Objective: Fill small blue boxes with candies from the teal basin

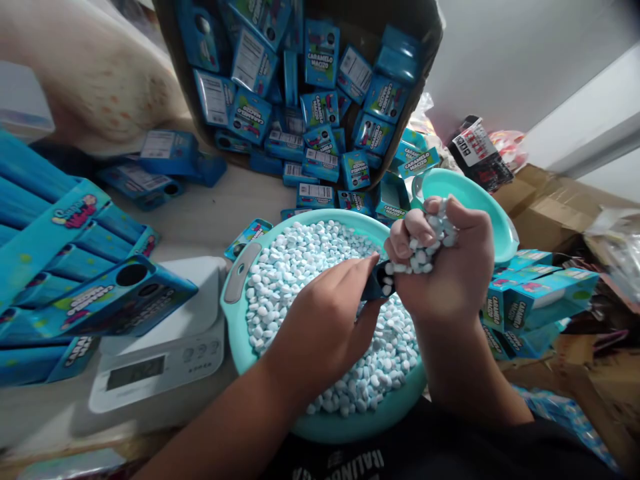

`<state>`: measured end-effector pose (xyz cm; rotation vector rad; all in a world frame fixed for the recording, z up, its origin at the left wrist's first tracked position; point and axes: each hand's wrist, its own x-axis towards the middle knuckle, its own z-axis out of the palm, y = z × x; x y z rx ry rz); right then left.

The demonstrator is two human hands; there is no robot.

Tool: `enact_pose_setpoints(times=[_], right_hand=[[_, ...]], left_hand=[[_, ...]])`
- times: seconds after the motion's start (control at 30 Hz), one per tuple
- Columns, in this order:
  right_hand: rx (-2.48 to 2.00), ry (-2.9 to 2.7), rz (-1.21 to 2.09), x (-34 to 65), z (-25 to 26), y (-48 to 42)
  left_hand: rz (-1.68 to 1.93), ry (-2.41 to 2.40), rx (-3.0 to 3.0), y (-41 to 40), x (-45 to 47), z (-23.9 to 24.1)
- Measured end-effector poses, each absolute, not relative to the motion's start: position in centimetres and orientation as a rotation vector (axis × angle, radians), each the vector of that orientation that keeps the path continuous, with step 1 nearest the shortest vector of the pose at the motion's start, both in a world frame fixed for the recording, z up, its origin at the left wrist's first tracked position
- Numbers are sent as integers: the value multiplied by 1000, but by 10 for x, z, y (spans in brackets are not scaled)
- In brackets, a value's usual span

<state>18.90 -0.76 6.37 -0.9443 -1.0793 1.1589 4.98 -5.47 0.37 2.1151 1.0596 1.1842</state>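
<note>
At the far left, flat blue cartons [55, 267] are running off the frame edge, partly overlapping a white scale [165, 347] whose display is unreadable. The left hand [325, 327] is hovering over the teal bowl [235, 313] of white candies [300, 260], its fingers pinching a small blue box [377, 283]; the hand is hiding most of that box. The right hand [450, 260] is closing into a fist around a clump of candies, pieces bulging between the fingers right above the box. Behind, a tipped brown bin [430, 27] of blue boxes is being cut off at the top.
</note>
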Motion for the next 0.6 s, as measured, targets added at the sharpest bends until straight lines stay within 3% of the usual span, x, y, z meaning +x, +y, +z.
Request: enact_pose_setpoints(times=[0.6], right_hand=[[-964,-1100,1174,185,70,-20]], left_hand=[[1116,1080,2014,-54,50,8]])
